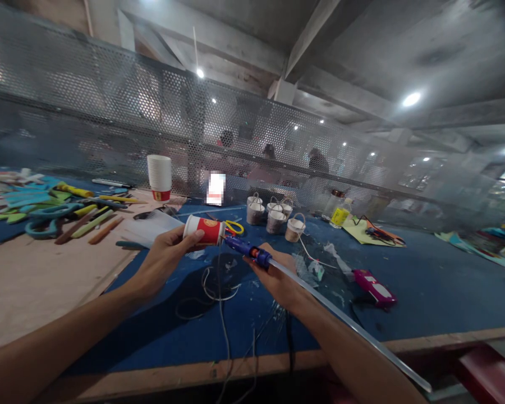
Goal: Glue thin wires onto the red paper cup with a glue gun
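My left hand [174, 247] is closed around a red and white paper cup [205, 230], which lies sideways in the air with one end toward the right. My right hand [273, 275] grips a blue glue gun [248, 250], its nozzle at or close to the cup's right end; I cannot tell if they touch. A long translucent glue stick [345, 320] sticks out of the gun's back and runs over my right forearm. Behind the gun are yellow scissor handles [234, 226]. Several small bucket-like cups with handles [275, 217] stand farther back.
A stack of paper cups [159, 174] stands at the back left, near scissors [46, 216] and several pens or tools. Bottles [340, 213] and a magenta device [374, 289] are to the right. Loose cords [221, 314] trail over the blue tabletop [143, 331]. A perforated metal screen [244, 129] rises behind.
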A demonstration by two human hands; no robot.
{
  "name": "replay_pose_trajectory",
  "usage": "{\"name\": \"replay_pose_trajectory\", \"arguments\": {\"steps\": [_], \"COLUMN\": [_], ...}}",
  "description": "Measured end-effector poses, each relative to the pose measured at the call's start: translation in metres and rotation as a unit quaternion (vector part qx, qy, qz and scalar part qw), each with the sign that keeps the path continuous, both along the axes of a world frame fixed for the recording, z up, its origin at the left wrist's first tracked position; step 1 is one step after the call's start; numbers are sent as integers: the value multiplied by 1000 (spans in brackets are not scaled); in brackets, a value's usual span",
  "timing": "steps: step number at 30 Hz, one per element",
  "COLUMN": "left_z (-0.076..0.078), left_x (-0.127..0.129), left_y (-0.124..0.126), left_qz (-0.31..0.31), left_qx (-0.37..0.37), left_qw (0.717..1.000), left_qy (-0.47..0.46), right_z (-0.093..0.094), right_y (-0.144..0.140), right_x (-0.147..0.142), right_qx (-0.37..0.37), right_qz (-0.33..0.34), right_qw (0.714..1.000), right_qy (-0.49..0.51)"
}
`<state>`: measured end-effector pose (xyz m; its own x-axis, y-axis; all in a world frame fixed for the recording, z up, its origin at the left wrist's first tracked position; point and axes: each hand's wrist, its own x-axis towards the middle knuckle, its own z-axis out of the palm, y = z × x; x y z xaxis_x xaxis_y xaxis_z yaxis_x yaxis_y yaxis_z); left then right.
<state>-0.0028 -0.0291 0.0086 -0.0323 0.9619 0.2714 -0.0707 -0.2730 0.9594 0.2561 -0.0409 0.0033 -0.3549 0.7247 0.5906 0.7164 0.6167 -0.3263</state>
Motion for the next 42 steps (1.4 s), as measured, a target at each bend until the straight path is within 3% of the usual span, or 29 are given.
{"name": "replay_pose_trajectory", "arguments": {"steps": [42], "left_z": [3], "left_x": [3], "left_y": [-6], "left_qz": [4], "left_qx": [12], "left_qw": [999], "left_qy": [50], "right_z": [-7], "right_y": [8], "right_x": [1], "right_qx": [41], "right_qz": [-33], "right_qw": [998], "right_qy": [20]}}
